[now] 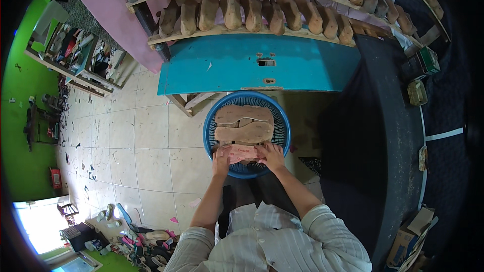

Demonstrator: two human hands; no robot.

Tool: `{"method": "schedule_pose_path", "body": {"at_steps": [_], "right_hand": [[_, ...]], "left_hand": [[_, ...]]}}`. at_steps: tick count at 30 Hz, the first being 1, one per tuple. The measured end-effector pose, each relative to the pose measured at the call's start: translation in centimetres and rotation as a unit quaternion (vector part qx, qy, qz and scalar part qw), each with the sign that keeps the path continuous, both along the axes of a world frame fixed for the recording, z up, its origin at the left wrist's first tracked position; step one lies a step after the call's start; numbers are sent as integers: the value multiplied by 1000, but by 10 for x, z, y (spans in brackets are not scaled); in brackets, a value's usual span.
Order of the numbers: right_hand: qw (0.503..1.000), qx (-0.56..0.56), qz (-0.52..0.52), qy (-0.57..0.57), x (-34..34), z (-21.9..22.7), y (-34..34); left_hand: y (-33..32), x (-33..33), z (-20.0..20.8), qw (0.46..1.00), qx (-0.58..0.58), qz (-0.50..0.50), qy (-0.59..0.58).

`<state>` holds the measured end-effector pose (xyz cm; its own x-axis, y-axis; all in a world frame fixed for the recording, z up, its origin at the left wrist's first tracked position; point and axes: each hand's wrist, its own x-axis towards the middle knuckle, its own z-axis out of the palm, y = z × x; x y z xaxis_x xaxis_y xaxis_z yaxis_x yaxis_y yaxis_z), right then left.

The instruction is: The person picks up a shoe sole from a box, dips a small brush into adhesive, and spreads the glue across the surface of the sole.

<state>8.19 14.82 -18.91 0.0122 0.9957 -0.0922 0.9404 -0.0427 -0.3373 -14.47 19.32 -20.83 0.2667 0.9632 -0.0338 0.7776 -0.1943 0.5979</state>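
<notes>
A round blue plastic basket (208, 116) is in front of me with brown shoe insoles (244, 132) lying flat in it, stacked side by side. At the basket's near side, a pinkish insole (243, 154) with red print lies between my hands. My left hand (222, 161) has its fingers closed on its left end. My right hand (273, 155) grips the right end, thumb at the near edge and fingers over the top. What lies under this insole is mostly hidden.
Beyond the basket stands a turquoise bench (217, 65), with shelves of shoe lasts (231, 12) above it. A dark-draped table (373, 161) runs along my right. Shoes and scraps (146, 247) are heaped at the lower left; a cluttered rack (80, 55) stands at far left.
</notes>
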Motion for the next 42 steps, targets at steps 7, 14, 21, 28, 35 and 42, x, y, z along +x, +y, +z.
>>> {"method": "schedule_pose_path", "body": {"at_steps": [7, 14, 21, 28, 35, 42], "right_hand": [[970, 190, -133, 69, 22, 32, -8], [931, 304, -166, 113, 19, 97, -31], [909, 368, -180, 79, -10, 153, -83], [873, 389, -291, 49, -20, 188, -162], [821, 400, -407, 16, 0, 224, -274], [742, 443, -499, -68, 55, 261, -402]], "left_hand": [[4, -23, 35, 992, 82, 89, 16], [15, -38, 95, 979, 173, 94, -56], [14, -29, 166, 972, 198, -17, -125], [-29, 29, 199, 948, 193, -184, -176], [-108, 119, 203, 890, 147, -375, -214], [-211, 246, 242, 826, 112, -467, -294]]}}
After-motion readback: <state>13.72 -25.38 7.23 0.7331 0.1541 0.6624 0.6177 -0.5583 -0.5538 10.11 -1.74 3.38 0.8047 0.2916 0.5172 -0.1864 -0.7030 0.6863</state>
